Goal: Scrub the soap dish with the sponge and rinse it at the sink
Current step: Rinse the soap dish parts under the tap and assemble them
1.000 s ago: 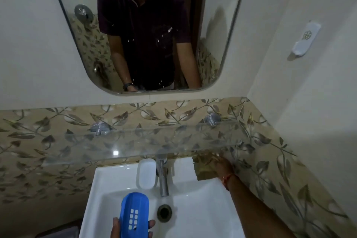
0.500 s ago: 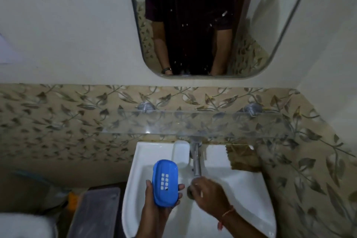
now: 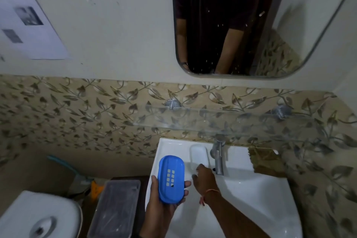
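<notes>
My left hand (image 3: 161, 202) holds a blue oval soap dish (image 3: 170, 178) with a block of small drain holes, over the left rim of the white sink (image 3: 257, 197). My right hand (image 3: 204, 177) hovers over the basin, fingers spread and pointing at the white soap bar (image 3: 199, 153) on the sink's back ledge. It holds nothing. The brownish sponge (image 3: 265, 161) lies on the back right corner of the sink, apart from both hands. The chrome tap (image 3: 218, 153) stands between soap and sponge.
A glass shelf (image 3: 222, 121) juts out above the tap. A mirror (image 3: 251, 21) hangs above. Left of the sink stand a grey plastic box (image 3: 116, 208) and a white toilet cistern (image 3: 38, 216). Papers (image 3: 29, 15) are stuck on the wall.
My right hand left the sponge at the back right corner, crossed the basin under the tap and now reaches toward the soap bar. The view swung left and down; the left hand raised the dish.
</notes>
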`<move>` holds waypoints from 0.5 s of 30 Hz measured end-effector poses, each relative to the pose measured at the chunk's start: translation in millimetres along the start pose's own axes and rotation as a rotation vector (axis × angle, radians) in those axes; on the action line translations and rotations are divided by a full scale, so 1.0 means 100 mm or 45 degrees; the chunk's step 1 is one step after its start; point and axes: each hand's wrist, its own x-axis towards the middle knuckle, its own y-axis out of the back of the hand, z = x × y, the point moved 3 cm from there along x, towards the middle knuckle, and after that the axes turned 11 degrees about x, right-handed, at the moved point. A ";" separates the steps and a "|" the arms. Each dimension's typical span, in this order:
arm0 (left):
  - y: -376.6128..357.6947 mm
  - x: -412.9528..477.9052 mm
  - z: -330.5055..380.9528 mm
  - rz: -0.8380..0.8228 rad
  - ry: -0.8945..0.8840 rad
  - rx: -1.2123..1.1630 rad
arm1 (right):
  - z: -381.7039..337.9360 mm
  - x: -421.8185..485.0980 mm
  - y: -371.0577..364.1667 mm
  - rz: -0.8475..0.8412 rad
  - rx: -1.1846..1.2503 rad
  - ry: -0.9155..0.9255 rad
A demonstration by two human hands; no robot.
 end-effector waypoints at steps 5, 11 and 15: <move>-0.03 -0.11 0.21 -0.014 -0.063 0.022 | -0.14 -0.50 0.19 0.045 0.270 0.037; -0.32 -0.22 0.49 -0.013 -0.230 0.263 | -0.11 -1.04 0.69 -0.044 0.292 0.143; -0.52 -0.27 0.67 -0.088 -0.294 0.367 | -0.26 -1.20 1.24 -0.067 0.298 0.211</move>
